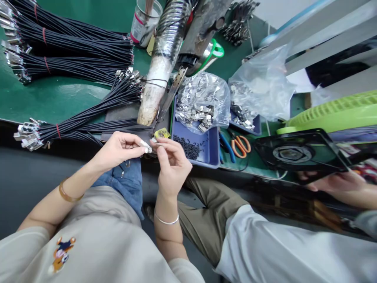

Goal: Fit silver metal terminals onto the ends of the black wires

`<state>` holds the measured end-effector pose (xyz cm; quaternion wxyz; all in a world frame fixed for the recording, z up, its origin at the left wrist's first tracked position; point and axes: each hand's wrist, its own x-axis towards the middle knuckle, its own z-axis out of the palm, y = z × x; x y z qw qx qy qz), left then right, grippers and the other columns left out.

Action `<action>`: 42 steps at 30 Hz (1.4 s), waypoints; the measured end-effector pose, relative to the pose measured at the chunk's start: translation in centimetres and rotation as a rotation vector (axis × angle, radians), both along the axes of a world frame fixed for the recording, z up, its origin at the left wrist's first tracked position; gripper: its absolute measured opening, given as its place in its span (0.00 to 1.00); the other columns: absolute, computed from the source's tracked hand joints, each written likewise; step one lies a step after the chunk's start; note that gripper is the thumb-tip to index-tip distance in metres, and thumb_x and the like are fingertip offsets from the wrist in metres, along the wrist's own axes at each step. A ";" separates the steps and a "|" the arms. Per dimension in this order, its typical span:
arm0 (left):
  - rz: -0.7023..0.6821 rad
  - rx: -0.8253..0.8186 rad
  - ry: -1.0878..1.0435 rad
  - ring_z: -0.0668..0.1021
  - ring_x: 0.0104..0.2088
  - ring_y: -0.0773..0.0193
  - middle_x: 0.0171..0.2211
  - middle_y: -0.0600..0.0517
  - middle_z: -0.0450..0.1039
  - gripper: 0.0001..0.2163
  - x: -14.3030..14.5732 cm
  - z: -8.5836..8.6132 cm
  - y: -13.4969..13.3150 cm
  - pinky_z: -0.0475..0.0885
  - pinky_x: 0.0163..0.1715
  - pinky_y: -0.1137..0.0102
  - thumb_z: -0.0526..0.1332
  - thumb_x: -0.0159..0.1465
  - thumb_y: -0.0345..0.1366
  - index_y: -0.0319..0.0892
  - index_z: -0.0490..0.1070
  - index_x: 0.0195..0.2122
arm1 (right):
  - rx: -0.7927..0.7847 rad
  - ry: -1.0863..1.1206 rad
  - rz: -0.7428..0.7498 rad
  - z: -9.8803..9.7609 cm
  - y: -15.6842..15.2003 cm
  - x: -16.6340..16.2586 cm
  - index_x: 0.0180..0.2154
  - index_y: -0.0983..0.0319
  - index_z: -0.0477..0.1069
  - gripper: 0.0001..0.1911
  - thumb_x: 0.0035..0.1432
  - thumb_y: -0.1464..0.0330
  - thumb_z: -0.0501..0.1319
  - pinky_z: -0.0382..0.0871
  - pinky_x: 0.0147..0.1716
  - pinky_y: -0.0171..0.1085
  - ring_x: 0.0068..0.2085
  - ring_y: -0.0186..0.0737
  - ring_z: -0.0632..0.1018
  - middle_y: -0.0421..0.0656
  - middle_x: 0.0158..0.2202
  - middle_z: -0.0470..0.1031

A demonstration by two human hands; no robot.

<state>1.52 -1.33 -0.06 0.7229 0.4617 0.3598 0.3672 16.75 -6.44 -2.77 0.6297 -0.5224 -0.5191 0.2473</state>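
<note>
My left hand is closed in a pinch at the bench's front edge, with white coverings on its fingertips. A tiny silvery metal piece shows at those fingertips; its exact kind is too small to tell. Close beside it, my right hand pinches a small metal connector shell between thumb and finger. The two hands nearly touch. Just behind them are a yellow-labelled piece and a bundle of black cables with metal connector ends.
A blue tray holds small black parts and a bag of metal shells. Right of it lie blue-handled pliers and orange-handled scissors. A duct hangs overhead. A co-worker's hand is beside a black fan.
</note>
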 end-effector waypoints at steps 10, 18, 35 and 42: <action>0.153 0.041 -0.006 0.71 0.24 0.72 0.23 0.53 0.74 0.06 1.4 -0.3 -0.2 0.67 0.27 0.76 0.69 0.50 0.34 0.36 0.76 0.25 | 0.353 -0.522 -0.180 0.5 -0.2 -0.2 0.40 0.58 0.75 0.09 0.60 0.77 0.66 0.82 0.41 0.38 0.40 0.37 0.85 0.41 0.40 0.83; 0.181 0.100 0.040 0.63 0.20 0.75 0.19 0.57 0.65 0.05 1.9 -0.1 -0.2 0.58 0.22 0.78 0.65 0.50 0.33 0.38 0.71 0.24 | 0.315 -0.436 -0.182 -0.4 -0.1 0.0 0.40 0.58 0.73 0.05 0.63 0.74 0.63 0.82 0.39 0.39 0.39 0.39 0.85 0.42 0.40 0.83; 0.224 0.176 0.160 0.67 0.23 0.71 0.21 0.54 0.69 0.09 2.1 -0.7 -0.2 0.63 0.24 0.76 0.63 0.54 0.39 0.37 0.73 0.26 | 0.266 -0.491 -0.166 -0.7 0.6 0.0 0.35 0.58 0.71 0.05 0.61 0.74 0.64 0.80 0.43 0.39 0.41 0.38 0.85 0.42 0.40 0.83; 0.331 0.204 0.178 0.68 0.23 0.72 0.23 0.54 0.70 0.09 2.9 -0.7 -0.3 0.64 0.24 0.77 0.64 0.55 0.39 0.37 0.74 0.26 | 0.379 -0.682 -0.244 -0.6 1.4 -0.1 0.36 0.57 0.71 0.09 0.60 0.77 0.65 0.79 0.39 0.34 0.37 0.36 0.84 0.41 0.37 0.84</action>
